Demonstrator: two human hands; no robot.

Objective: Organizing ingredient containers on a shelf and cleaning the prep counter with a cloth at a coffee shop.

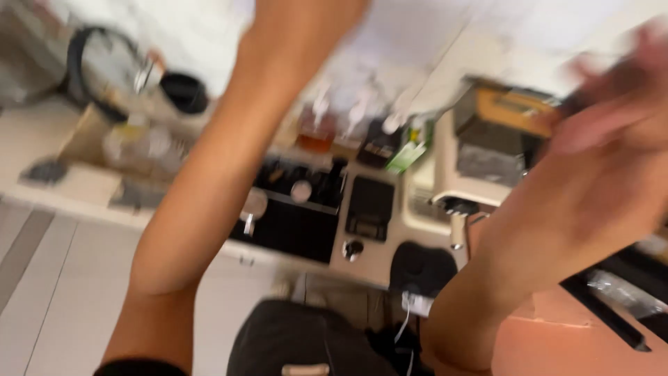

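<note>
The whole picture is smeared by motion. My left forearm (209, 188) rises from the bottom left to the top edge, where my left hand is cut off from view. My right arm comes up from the bottom right, and my right hand (612, 104) is a blur at the right edge, raised above a beige and yellow appliance (494, 132). Something small and dark shows at its fingertips, too blurred to tell whether it is held. Both arms are lifted well above the counter.
Below lies a pale counter (83, 188) with a black machine (299, 216), a dark tray (370, 205), glass bottles (316, 129), a green packet (407, 153) and a black cup (184, 92). A dark bag or garment (299, 341) is at the bottom centre.
</note>
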